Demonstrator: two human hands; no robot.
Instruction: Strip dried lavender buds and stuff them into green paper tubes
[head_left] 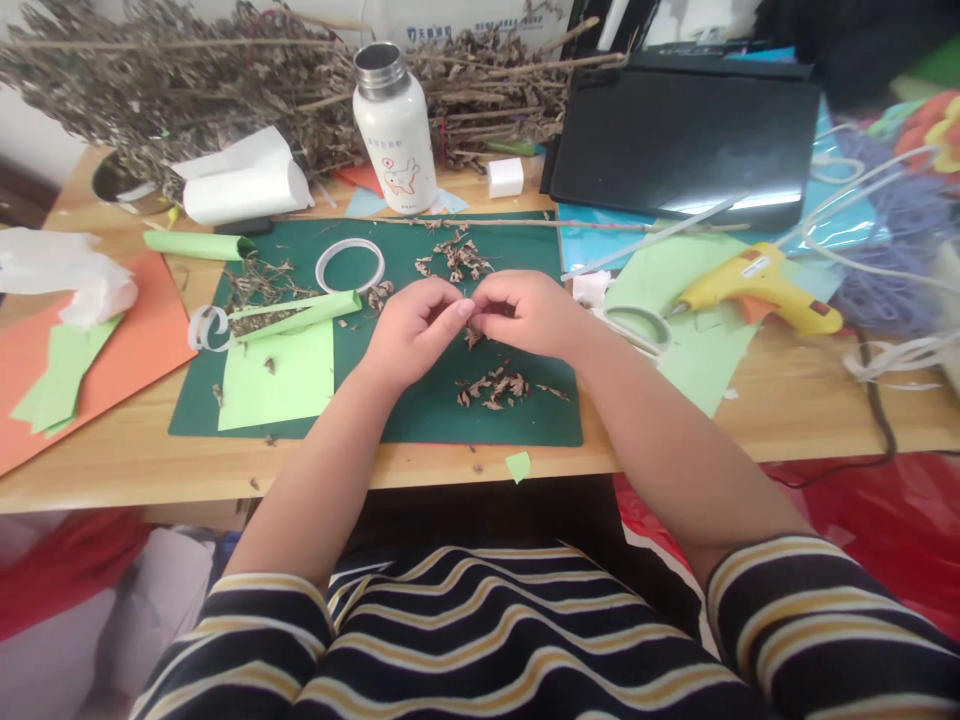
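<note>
The left hand and right hand met, fingers pressed together, any pinched piece hidden. Dried leaves lay around them on the mat, likely light, brittle, best held gently mid-leaf.

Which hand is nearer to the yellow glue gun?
The right hand: the yellow glue gun lies to its right. The left hand is farther away, on the right hand's other side.

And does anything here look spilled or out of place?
Mildly: dried leaf crumbs lie off the green cutting mat, apart from its leaf piles; a stray green paper scrap sits at the near edge of the wooden desk; the white water bottle stands lidless.
</note>
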